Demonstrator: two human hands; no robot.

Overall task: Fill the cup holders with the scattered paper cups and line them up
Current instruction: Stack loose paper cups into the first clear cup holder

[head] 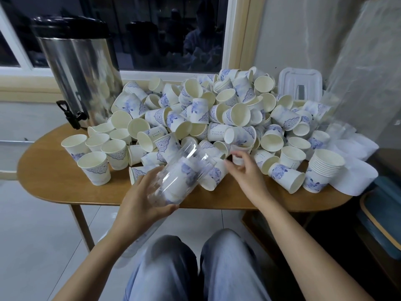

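A big heap of white paper cups [217,118] with blue prints covers the wooden table [54,177]. My left hand [141,205] grips a clear plastic cup holder [180,172], tilted with its open end toward the heap; a paper cup shows inside it. My right hand [245,170] reaches over the table's front part, fingers loosely curled near a cup lying on its side, holding nothing that I can see. Several cups [95,148] stand upright at the left. A nested stack of cups [323,168] stands at the right.
A steel drink urn [80,68] with a black tap stands at the back left by the window. A white plastic lid [300,83] leans at the back right. White plastic and clear wrapping lie at the table's right end. My knees are below the table edge.
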